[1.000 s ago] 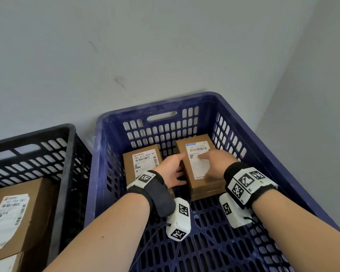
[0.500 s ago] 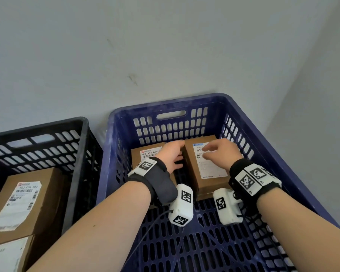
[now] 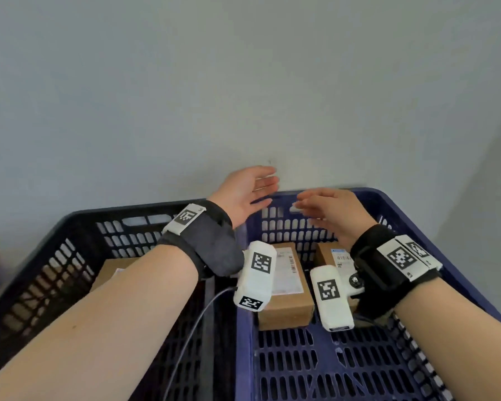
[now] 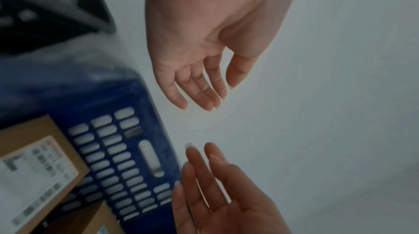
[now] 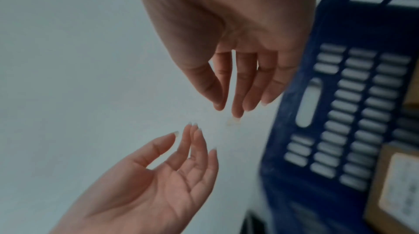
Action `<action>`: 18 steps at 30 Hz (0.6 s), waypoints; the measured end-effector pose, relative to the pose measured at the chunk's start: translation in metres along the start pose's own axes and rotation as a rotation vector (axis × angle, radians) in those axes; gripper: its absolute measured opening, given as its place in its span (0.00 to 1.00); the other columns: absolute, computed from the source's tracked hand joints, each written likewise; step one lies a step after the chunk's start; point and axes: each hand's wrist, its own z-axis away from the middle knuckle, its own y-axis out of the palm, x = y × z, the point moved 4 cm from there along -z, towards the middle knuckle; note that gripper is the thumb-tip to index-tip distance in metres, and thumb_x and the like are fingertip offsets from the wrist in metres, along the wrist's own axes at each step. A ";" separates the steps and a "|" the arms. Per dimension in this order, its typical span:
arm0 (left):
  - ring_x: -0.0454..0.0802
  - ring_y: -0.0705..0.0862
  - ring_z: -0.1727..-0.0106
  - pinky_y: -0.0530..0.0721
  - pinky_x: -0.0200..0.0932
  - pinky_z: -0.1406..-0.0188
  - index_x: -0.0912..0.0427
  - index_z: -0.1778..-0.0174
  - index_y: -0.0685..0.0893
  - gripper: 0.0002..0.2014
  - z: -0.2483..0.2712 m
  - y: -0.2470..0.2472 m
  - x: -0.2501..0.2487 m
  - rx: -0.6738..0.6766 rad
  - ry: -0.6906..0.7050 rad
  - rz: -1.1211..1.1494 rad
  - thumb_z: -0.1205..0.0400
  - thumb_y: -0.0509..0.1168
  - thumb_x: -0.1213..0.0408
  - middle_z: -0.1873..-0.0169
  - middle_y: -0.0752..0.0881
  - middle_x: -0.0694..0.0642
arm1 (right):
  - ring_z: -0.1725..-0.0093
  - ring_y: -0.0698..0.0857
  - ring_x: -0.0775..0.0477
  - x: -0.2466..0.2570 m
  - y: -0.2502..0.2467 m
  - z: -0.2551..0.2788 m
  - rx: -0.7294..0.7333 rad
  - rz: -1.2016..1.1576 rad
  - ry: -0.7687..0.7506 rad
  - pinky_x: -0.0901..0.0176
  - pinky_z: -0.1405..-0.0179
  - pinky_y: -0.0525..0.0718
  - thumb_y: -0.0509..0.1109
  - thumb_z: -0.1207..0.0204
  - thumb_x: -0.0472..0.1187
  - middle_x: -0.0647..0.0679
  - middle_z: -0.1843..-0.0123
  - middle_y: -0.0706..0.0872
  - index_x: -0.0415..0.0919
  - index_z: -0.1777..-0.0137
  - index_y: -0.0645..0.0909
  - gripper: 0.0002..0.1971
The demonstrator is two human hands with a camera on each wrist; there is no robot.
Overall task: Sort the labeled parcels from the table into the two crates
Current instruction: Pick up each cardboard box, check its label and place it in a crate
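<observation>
Two brown labeled parcels lie side by side at the far end of the blue crate (image 3: 460, 285): the left parcel (image 3: 289, 285) and the right parcel (image 3: 334, 257), both partly hidden by the wrist cameras. My left hand (image 3: 252, 189) and right hand (image 3: 321, 206) hover above the crate's far rim, palms facing each other. Their fingers are straight and hold nothing. In the left wrist view my left hand (image 4: 204, 58) is empty above the blue crate (image 4: 140, 130). In the right wrist view my right hand (image 5: 238, 58) is empty too.
A black crate (image 3: 78, 227) stands against the blue crate's left side with another labeled parcel (image 3: 113, 270) inside. A grey wall (image 3: 243, 82) rises right behind both crates and turns a corner at the right. The near floor of the blue crate (image 3: 330, 369) is bare.
Both hands have let go of the right parcel and risen out of the blue crate to above its far rim. The parcel stays beside the other one.
</observation>
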 end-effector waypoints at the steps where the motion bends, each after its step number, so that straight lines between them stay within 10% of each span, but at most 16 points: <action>1: 0.46 0.85 0.55 0.80 0.46 0.40 0.55 0.51 0.84 0.05 0.012 -0.016 -0.008 -0.018 0.020 0.014 0.16 0.63 0.64 0.58 0.86 0.52 | 0.52 0.85 0.48 0.010 0.017 0.005 0.029 -0.029 -0.009 0.57 0.49 0.84 0.71 0.24 0.32 0.38 0.48 0.90 0.41 0.52 0.87 0.06; 18: 0.45 0.84 0.57 0.82 0.43 0.45 0.56 0.52 0.85 0.06 0.202 -0.305 -0.067 -0.384 0.238 0.120 0.15 0.62 0.65 0.61 0.85 0.51 | 0.56 0.87 0.50 0.104 0.302 0.129 0.438 -0.028 -0.124 0.58 0.48 0.86 0.68 0.22 0.32 0.44 0.53 0.92 0.41 0.54 0.87 0.06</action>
